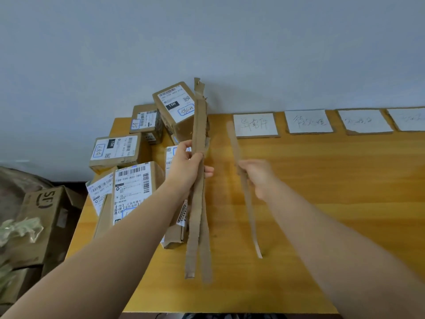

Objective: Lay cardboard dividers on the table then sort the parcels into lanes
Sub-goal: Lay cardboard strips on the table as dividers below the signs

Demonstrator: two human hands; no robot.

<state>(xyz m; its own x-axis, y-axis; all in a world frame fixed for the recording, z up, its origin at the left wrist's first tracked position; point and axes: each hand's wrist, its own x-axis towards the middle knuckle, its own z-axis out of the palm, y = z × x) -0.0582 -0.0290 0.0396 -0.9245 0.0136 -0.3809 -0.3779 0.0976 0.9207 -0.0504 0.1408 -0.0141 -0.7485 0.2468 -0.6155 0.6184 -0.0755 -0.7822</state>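
My left hand (187,168) grips a bundle of long brown cardboard divider strips (198,199), held upright above the yellow table (322,192). My right hand (258,177) holds a single thinner cardboard strip (249,217), blurred, to the right of the bundle and above the table. Several brown parcels (132,187) with white shipping labels are piled on the table's left end, one box (177,107) tilted against the wall. Four white label cards with handwriting (255,124) lie in a row along the table's far edge.
A large brown carton (43,217) with crumpled plastic packing stands on the floor to the left of the table. A grey wall runs behind the table. The table's near edge is at the bottom of the view.
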